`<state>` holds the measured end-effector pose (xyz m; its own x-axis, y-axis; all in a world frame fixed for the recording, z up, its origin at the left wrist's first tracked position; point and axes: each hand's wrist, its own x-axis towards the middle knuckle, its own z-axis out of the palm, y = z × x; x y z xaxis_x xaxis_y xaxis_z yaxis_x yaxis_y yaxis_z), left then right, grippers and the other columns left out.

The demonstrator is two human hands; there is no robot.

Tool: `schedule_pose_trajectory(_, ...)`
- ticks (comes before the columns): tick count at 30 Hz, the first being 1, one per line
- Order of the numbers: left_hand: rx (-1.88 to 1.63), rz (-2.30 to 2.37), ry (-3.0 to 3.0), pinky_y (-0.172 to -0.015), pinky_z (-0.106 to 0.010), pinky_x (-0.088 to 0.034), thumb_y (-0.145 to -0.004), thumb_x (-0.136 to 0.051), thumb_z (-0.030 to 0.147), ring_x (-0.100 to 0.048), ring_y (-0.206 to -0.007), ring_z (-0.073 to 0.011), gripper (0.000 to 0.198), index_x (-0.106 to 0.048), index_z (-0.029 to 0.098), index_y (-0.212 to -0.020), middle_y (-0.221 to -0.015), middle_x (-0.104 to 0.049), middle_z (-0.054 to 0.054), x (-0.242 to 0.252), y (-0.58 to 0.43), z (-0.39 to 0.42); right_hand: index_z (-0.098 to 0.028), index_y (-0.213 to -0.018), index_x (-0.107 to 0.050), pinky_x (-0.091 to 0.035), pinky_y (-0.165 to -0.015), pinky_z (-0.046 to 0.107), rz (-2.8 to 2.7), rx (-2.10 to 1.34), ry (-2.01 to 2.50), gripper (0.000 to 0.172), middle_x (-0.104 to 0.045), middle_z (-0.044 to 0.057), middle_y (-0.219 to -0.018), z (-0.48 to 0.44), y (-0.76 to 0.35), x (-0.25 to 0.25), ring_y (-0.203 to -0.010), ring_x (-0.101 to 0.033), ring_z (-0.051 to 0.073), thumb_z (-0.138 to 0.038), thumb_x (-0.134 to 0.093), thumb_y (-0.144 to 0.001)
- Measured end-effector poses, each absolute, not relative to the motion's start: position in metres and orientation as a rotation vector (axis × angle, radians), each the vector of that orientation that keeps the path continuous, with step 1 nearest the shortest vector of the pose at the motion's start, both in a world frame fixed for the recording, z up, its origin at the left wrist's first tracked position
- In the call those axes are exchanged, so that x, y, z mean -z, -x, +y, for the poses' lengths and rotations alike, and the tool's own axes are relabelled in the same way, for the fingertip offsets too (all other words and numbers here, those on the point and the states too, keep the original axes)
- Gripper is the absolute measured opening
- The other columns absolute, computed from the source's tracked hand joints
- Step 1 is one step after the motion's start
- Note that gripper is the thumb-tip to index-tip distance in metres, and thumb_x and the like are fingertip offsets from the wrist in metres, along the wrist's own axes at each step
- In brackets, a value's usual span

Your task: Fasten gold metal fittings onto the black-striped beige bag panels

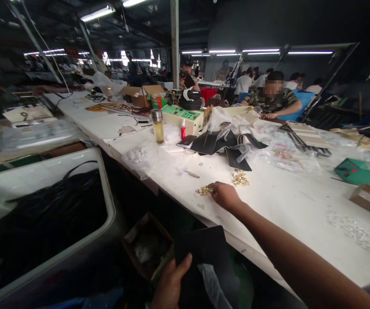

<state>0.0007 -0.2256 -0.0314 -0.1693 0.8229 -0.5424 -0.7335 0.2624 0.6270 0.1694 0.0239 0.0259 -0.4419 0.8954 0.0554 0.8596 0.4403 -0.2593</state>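
My left hand (171,281) grips a black leather-like panel (204,253) at its left edge, thumb on top, below the table's front edge. A strip of cloudy clear film (213,285) lies over the panel's lower part. My right hand (225,194) reaches across the white table, fingers pinched together at a small pile of gold metal fittings (202,190). Whatever is between those fingertips is too small to make out. A second pile of gold fittings (241,177) lies just beyond my right hand. Behind the first pile rests a small pointed tool (192,174).
Black panels (212,143) and plastic wrap lie farther back, near a red bottle (183,129), a glass jar (158,128) and a green-topped machine (185,115). A white bin (107,189) of black material stands left. Across the table sits a person (273,101). A green box (362,173) is at right.
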Motion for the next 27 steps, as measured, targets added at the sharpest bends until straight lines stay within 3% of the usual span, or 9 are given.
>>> schedule_pose_trajectory(11, -1.195, 1.035, -0.136, -0.108, -0.056, -0.054, -0.074, -0.091, 0.042, -0.073, -0.116, -0.0415, 0.057, -0.077, 0.013, -0.122, -0.111, -0.081, -0.017, 0.002, -0.003, -0.217, -0.021, -0.108, -0.074, -0.044, -0.073, 0.029, -2.721, -0.091, 1.569, 0.025, -0.073, 0.01, -0.109, 0.035, -0.167, -0.02, -0.091, -0.07, 0.022, -0.025, -0.051, -0.101)
schedule_pose_trajectory(19, -1.262, 1.066, -0.25, -0.113, -0.05, -0.051, -0.081, -0.086, 0.043, -0.071, -0.122, -0.0376, 0.046, -0.078, 0.014, -0.117, -0.121, -0.079, -0.016, -0.01, 0.001, -0.218, -0.021, -0.102, -0.076, -0.046, -0.073, 0.03, -2.622, -0.176, 1.568, 0.021, -0.077, 0.01, -0.105, 0.015, -0.177, -0.047, -0.089, -0.071, 0.024, -0.028, -0.056, -0.099)
schedule_pose_trajectory(21, -1.306, 1.101, -0.296, -0.114, -0.05, -0.051, -0.082, -0.085, 0.044, -0.069, -0.125, -0.0373, 0.048, -0.078, 0.015, -0.119, -0.123, -0.078, -0.014, -0.012, 0.001, -0.217, -0.022, -0.104, -0.075, -0.049, -0.074, 0.03, -2.496, -0.349, 1.558, 0.024, -0.078, 0.007, -0.1, -0.012, -0.189, -0.058, -0.086, -0.072, 0.023, -0.034, -0.055, -0.102)
schedule_pose_trajectory(23, -1.336, 1.159, -0.363, -0.115, -0.049, -0.05, -0.084, -0.083, 0.046, -0.067, -0.128, -0.036, 0.05, -0.076, 0.016, -0.123, -0.124, -0.078, -0.013, -0.014, 0.0, -0.217, -0.021, -0.104, -0.074, -0.052, -0.072, 0.029, -2.215, -0.758, 1.469, 0.03, -0.077, 0.005, -0.093, -0.049, -0.201, -0.066, -0.08, -0.072, 0.02, -0.045, -0.057, -0.102)
schedule_pose_trajectory(25, -1.345, 1.21, -0.466, -0.117, -0.048, -0.048, -0.088, -0.08, 0.047, -0.066, -0.129, -0.0344, 0.051, -0.075, 0.015, -0.127, -0.125, -0.078, -0.012, -0.017, -0.004, -0.216, -0.019, -0.101, -0.073, -0.053, -0.068, 0.029, -1.828, -1.171, 1.338, 0.036, -0.076, 0.004, -0.085, -0.092, -0.208, -0.068, -0.074, -0.071, 0.02, -0.054, -0.066, -0.097)
schedule_pose_trajectory(27, -1.332, 1.242, -0.585, -0.118, -0.046, -0.046, -0.091, -0.076, 0.048, -0.067, -0.128, -0.0334, 0.051, -0.074, 0.014, -0.129, -0.126, -0.077, -0.012, -0.022, -0.011, -0.217, -0.018, -0.101, -0.075, -0.054, -0.068, 0.029, -1.555, -1.368, 1.269, 0.04, -0.075, 0.004, -0.079, -0.133, -0.21, -0.063, -0.072, -0.07, 0.019, -0.057, -0.075, -0.09)
